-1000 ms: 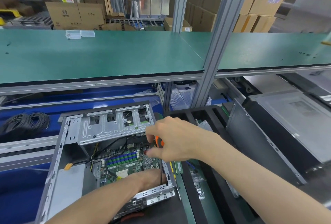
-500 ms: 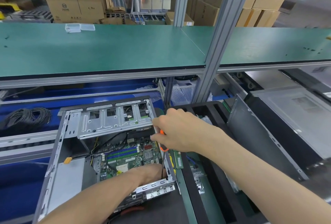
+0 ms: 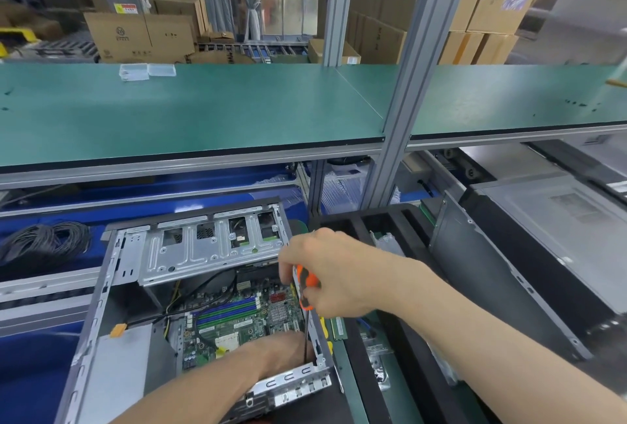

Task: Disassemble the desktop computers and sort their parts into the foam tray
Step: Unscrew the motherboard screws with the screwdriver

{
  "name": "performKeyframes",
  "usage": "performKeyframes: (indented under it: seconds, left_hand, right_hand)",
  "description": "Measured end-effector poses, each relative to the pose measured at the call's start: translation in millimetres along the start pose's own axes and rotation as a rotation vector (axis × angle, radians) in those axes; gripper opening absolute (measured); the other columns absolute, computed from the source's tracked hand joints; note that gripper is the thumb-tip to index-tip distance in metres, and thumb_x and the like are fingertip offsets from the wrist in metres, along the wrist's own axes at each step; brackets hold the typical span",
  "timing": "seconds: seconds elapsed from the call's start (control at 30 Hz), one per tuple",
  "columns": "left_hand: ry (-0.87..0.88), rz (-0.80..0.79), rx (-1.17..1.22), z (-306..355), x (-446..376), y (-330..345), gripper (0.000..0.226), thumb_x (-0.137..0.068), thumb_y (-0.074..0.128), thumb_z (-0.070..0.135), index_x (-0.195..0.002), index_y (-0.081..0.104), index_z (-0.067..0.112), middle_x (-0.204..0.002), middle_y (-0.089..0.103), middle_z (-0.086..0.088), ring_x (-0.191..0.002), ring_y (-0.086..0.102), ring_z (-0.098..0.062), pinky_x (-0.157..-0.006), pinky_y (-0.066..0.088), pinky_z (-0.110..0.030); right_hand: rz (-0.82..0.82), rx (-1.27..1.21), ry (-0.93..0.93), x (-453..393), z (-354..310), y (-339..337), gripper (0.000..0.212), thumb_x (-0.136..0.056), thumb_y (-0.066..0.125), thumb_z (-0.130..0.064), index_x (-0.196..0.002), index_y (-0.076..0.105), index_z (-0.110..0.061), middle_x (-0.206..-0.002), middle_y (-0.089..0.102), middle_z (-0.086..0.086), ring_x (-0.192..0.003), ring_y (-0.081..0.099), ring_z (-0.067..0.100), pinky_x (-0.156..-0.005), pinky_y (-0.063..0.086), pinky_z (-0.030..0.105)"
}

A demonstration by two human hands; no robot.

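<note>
An open desktop case (image 3: 101, 305) lies in front of me, its green motherboard (image 3: 237, 318) exposed. My right hand (image 3: 336, 274) grips an orange and black screwdriver (image 3: 305, 288) upright, the shaft reaching down into the case's near right corner. My left hand (image 3: 281, 349) rests inside the case on the motherboard by the shaft's tip; its fingers are hidden. A silver drive cage (image 3: 203, 247) spans the far side of the case. The black foam tray (image 3: 359, 355) stands to the right, with small parts in its slots.
A closed grey computer case (image 3: 543, 254) lies at the right. Coiled black cable (image 3: 44, 243) sits at the left on the blue surface. A green shelf (image 3: 203, 108) runs overhead, with an aluminium post (image 3: 403, 118) rising behind the tray.
My right hand shifted slightly right and tilted the screwdriver upright, with its shaft now down by my left hand. The left hand stayed on the motherboard.
</note>
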State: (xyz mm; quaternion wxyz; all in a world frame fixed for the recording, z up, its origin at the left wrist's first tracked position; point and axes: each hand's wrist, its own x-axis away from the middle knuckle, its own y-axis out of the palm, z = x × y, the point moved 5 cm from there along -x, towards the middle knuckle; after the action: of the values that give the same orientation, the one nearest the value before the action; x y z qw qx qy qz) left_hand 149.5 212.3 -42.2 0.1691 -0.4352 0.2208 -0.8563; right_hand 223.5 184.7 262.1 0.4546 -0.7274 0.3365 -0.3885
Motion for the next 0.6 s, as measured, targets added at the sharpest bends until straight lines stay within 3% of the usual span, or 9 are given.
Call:
performKeyframes:
  seconds: [0.07, 0.1, 0.2, 0.3, 0.37, 0.43, 0.5, 0.53, 0.6]
  left_hand:
    - [-0.006, -0.002, -0.041, 4, 1, -4, 0.055, -0.088, 0.038, 0.049, -0.126, 0.063, 0.019, -0.129, 0.064, -0.007, -0.12, 0.06, -0.026, -0.107, 0.046, -0.044]
    - [-0.01, -0.004, -0.057, 4, 0, -3, 0.054, -0.09, 0.037, 0.048, -0.127, 0.062, 0.018, -0.13, 0.064, -0.007, -0.12, 0.059, -0.026, -0.108, 0.045, -0.044]
    - [-0.032, -0.01, -0.085, 5, 2, -5, 0.045, -0.101, 0.036, 0.04, -0.131, 0.06, 0.015, -0.134, 0.06, -0.008, -0.123, 0.056, -0.027, -0.11, 0.042, -0.043]
    - [-0.017, -0.014, -0.089, 10, 6, -7, 0.04, -0.103, 0.036, 0.035, -0.128, 0.059, 0.014, -0.133, 0.059, -0.006, -0.12, 0.055, -0.023, -0.112, 0.04, -0.041]
    - [0.0, -0.024, -0.094, 13, 7, -6, 0.027, -0.101, 0.037, 0.033, -0.11, 0.06, 0.021, -0.111, 0.059, -0.002, -0.099, 0.054, -0.017, -0.107, 0.044, -0.038]
    - [-0.004, 0.014, -0.003, 13, 8, -7, 0.015, -0.099, 0.045, 0.031, -0.096, 0.059, 0.027, -0.098, 0.057, 0.004, -0.088, 0.053, -0.011, -0.097, 0.05, -0.033]
    - [-0.005, 0.001, 0.087, 13, 10, -6, 0.023, -0.1, 0.046, 0.031, -0.113, 0.063, 0.022, -0.107, 0.053, 0.004, -0.098, 0.05, -0.013, -0.105, 0.046, -0.036]
    - [0.004, -0.013, 0.086, 13, 9, -4, 0.035, -0.102, 0.044, 0.032, -0.127, 0.061, 0.014, -0.112, 0.049, 0.003, -0.102, 0.045, -0.013, -0.111, 0.041, -0.039]
    - [0.0, -0.03, 0.09, 16, 13, -4, 0.045, -0.105, 0.04, 0.033, -0.14, 0.051, 0.007, -0.122, 0.052, -0.004, -0.108, 0.041, -0.012, -0.117, 0.034, -0.039]
  right_hand:
    - [0.023, -0.055, -0.014, 1, -1, 0, 0.026, -0.081, 0.065, -0.013, -0.104, 0.06, -0.024, -0.096, 0.061, -0.001, -0.085, 0.057, 0.019, -0.069, 0.053, 0.038]
    - [0.075, -0.003, -0.001, 0, -3, 0, 0.018, -0.085, 0.066, -0.026, -0.102, 0.059, -0.024, -0.09, 0.059, -0.002, -0.082, 0.056, 0.021, -0.066, 0.051, 0.038]
    - [0.157, 0.2, 0.103, -6, 1, 0, 0.033, -0.099, 0.051, -0.051, -0.096, 0.056, -0.018, -0.074, 0.043, -0.002, -0.074, 0.048, 0.027, -0.062, 0.038, 0.037]
    - [0.104, 0.106, 0.037, -9, -2, 1, 0.008, -0.096, 0.057, -0.027, -0.099, 0.057, -0.019, -0.083, 0.047, -0.001, -0.087, 0.051, 0.028, -0.069, 0.04, 0.037]
    - [0.028, -0.007, -0.022, -6, -2, 2, 0.022, -0.084, 0.061, -0.01, -0.101, 0.058, -0.022, -0.093, 0.053, -0.004, -0.089, 0.05, 0.021, -0.069, 0.043, 0.035]
    - [0.024, -0.054, -0.042, -4, -2, 1, 0.028, -0.08, 0.064, -0.011, -0.102, 0.057, -0.026, -0.096, 0.052, -0.006, -0.088, 0.051, 0.018, -0.069, 0.049, 0.038]
    - [0.11, 0.062, 0.01, -4, -2, 0, 0.018, -0.088, 0.065, -0.037, -0.096, 0.054, -0.026, -0.088, 0.051, -0.004, -0.083, 0.053, 0.022, -0.064, 0.046, 0.038]
    - [0.144, 0.155, 0.061, -5, 1, -1, 0.027, -0.093, 0.059, -0.05, -0.092, 0.051, -0.024, -0.081, 0.048, -0.003, -0.079, 0.052, 0.024, -0.063, 0.042, 0.037]
    - [0.144, 0.221, 0.111, -8, 2, 1, 0.03, -0.098, 0.051, -0.053, -0.091, 0.048, -0.023, -0.075, 0.039, -0.003, -0.079, 0.05, 0.027, -0.064, 0.038, 0.037]
